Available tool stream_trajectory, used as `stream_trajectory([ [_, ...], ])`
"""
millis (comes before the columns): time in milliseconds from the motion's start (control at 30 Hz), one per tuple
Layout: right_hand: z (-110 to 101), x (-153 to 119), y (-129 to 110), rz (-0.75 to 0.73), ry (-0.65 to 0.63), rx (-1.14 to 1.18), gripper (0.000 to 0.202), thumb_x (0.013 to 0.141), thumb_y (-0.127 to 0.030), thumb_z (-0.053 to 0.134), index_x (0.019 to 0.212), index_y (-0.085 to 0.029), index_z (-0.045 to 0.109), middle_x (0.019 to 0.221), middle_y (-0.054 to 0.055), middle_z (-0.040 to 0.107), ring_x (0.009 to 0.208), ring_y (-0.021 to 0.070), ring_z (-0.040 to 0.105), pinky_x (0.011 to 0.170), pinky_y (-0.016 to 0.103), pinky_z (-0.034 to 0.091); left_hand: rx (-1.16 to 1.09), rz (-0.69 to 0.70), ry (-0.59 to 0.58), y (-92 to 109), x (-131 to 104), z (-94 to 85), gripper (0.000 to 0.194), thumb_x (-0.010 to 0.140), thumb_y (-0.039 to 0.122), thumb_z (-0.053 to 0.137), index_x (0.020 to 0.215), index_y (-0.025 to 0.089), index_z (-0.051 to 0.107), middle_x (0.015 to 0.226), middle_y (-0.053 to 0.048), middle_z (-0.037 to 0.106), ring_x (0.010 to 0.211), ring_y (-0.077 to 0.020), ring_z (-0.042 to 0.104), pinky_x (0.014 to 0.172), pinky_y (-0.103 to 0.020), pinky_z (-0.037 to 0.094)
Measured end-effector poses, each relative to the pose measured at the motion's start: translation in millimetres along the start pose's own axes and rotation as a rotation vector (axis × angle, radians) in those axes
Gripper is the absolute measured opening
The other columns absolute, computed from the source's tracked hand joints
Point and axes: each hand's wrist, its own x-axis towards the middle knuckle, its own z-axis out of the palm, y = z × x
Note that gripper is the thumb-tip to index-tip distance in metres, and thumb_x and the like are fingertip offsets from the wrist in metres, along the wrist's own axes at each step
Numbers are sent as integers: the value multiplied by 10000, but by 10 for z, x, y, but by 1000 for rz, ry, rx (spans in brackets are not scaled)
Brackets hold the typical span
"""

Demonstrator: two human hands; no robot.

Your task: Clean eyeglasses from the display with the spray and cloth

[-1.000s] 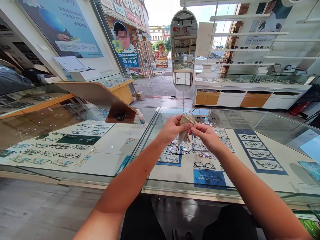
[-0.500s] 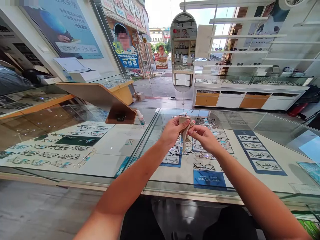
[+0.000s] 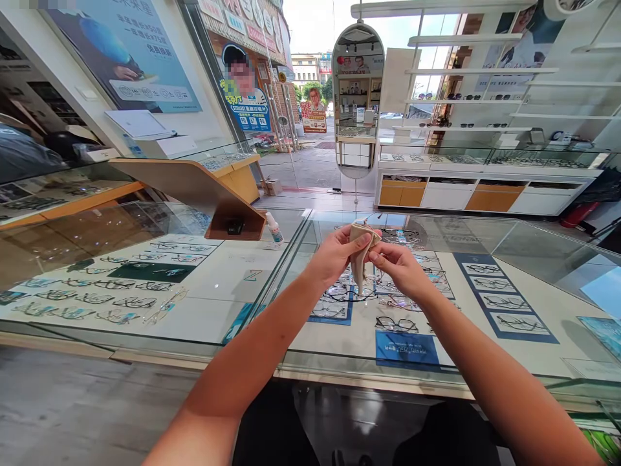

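Over the glass counter my left hand (image 3: pixel 334 259) is closed round a folded beige cloth (image 3: pixel 359 265), its thumb lying across the front. The cloth's lower end hangs down in a narrow strip. My right hand (image 3: pixel 400 266) pinches the cloth's right edge, close beside the left fingers. A thin reddish bit shows at the top of the cloth; whether something is wrapped inside is hidden. Under the glass below both hands lie rows of eyeglasses, with a dark-framed pair of glasses (image 3: pixel 396 324) nearest me, just above a blue card (image 3: pixel 406 349).
A white spray bottle (image 3: pixel 274 228) stands on the counter beside a brown slanted stand (image 3: pixel 189 191). An oval mirror (image 3: pixel 358 103) rises behind the counter. More eyeglasses lie in the left case around a dark green panel (image 3: pixel 150 272). A blue display strip (image 3: pixel 504 298) lies in the right case.
The cloth has turned slightly between my fingers, and its hanging end looks wider. Both hands stay in nearly the same place.
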Motion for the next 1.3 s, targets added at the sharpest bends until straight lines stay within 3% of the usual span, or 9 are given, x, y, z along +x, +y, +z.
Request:
stream_trajectory([
  [167,-5,8,17,31,20,56,487,934,-693,770,838,-218,734,876,32,651,839,196,527,800,345,414,24,-11,10,-7,-17,11,385,730,424,1014,946,161,835,892,-45,790,754,-119,682,714,-254,554],
  [400,0,14,0,81,51,103,483,885,-713,806,858,-232,776,858,33,646,808,196,525,782,345,448,117,27,-57,30,-31,7,455,713,397,1020,1044,154,825,973,-89,818,837,-178,732,753,-300,598],
  [600,18,1,-13,89,21,140,467,884,-701,816,865,-235,778,849,27,641,796,188,506,789,343,448,194,186,87,-71,-35,94,468,727,503,997,920,158,746,775,-22,745,639,-119,644,598,-251,540],
  [833,73,-4,-18,65,-25,137,487,905,-695,797,814,-224,717,861,28,630,844,199,521,841,362,457,84,213,211,-171,-44,193,521,791,636,918,859,170,695,713,-7,713,587,-100,620,543,-224,494],
  [933,56,8,3,61,-14,145,470,905,-683,803,813,-229,723,871,26,644,863,202,542,878,372,472,50,192,147,-123,-19,149,530,840,661,869,808,164,690,710,-22,720,573,-99,611,580,-245,517],
  [1067,-9,23,49,61,1,164,384,923,-624,818,862,-247,775,924,31,705,917,208,597,896,365,466,11,94,38,-3,9,46,507,777,595,946,951,154,767,877,-66,809,610,-122,666,630,-277,578],
  [1300,-34,25,49,58,-2,167,371,935,-623,812,914,-254,834,946,42,743,901,204,602,878,359,466,-17,29,-2,100,-18,15,489,727,411,1012,1084,148,805,1096,-116,843,774,-174,765,675,-281,635],
])
